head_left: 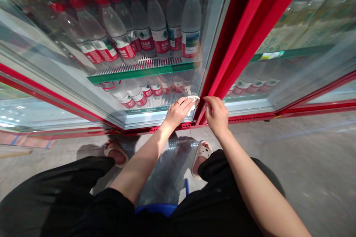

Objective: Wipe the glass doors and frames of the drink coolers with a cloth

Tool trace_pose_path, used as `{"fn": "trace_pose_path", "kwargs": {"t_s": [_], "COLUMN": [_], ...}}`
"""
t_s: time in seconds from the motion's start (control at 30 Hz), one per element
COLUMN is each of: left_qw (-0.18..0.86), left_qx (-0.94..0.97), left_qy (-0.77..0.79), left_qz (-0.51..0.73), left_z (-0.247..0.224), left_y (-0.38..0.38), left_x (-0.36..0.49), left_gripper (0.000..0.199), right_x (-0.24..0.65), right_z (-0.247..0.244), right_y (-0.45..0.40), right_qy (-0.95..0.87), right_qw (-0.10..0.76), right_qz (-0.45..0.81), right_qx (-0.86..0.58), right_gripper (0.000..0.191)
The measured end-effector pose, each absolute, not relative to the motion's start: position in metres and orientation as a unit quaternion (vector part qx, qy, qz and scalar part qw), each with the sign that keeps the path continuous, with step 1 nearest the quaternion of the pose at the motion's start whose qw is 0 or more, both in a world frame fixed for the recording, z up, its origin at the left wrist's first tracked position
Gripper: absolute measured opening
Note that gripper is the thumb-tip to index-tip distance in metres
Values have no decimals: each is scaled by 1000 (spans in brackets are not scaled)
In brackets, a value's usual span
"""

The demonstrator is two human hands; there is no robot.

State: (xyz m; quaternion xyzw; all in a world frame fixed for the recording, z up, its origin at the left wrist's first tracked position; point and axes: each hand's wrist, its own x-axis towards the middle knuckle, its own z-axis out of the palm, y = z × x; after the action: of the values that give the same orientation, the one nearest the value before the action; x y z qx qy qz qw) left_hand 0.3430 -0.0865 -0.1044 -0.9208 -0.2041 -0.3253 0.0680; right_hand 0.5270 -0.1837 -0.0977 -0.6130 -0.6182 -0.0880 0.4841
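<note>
My left hand (178,112) is closed on a small white object (193,103), round-edged and possibly a tape roll or cloth, against the lower right corner of a glass cooler door (155,118). Just to the right, my right hand (217,114) is at the red frame (222,63) between two doors. Its thumb and index finger are bent towards the frame, the other fingers curled; whether they pinch anything is too small to tell. The two hands are a short gap apart.
Behind the glass, bottles with red caps (160,26) stand on a shelf with a green edge (147,72), and more bottles (136,94) are below. Another cooler door is at the right. My sandalled feet are on the grey floor (314,163), near a blue object (157,208).
</note>
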Motion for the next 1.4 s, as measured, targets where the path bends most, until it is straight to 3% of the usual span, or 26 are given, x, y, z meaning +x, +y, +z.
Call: {"fn": "trace_pose_path", "kwargs": {"t_s": [0.13,0.37,0.6,0.83,1.03,1.27,1.4], "left_qw": [75,84,59,90,46,8,-19], "left_qx": [-903,-930,-870,-921,-881,-892,-835], "left_qy": [-222,-174,-263,-186,-263,-239,-283], "left_qz": [-359,-312,-414,-332,-391,-383,-471], "left_z": [-93,-101,-102,-117,-106,-102,-102], "left_y": [-88,-84,-90,-81,-88,-92,-94], "left_x": [353,353,327,320,301,307,286], "left_gripper": [36,32,40,27,37,35,45], "right_x": [525,524,521,518,512,507,505], "right_z": [-96,-99,-100,-97,-101,-101,-102], "right_y": [-181,-177,-180,-181,-178,-173,-172], "right_qy": [-626,-620,-637,-636,-674,-681,-692], "right_qw": [485,497,488,491,479,458,447], "right_qz": [-96,-103,-103,-79,-71,-51,-53], "right_qx": [-603,-598,-588,-590,-558,-569,-564], "right_gripper": [33,34,35,32,41,46,47]}}
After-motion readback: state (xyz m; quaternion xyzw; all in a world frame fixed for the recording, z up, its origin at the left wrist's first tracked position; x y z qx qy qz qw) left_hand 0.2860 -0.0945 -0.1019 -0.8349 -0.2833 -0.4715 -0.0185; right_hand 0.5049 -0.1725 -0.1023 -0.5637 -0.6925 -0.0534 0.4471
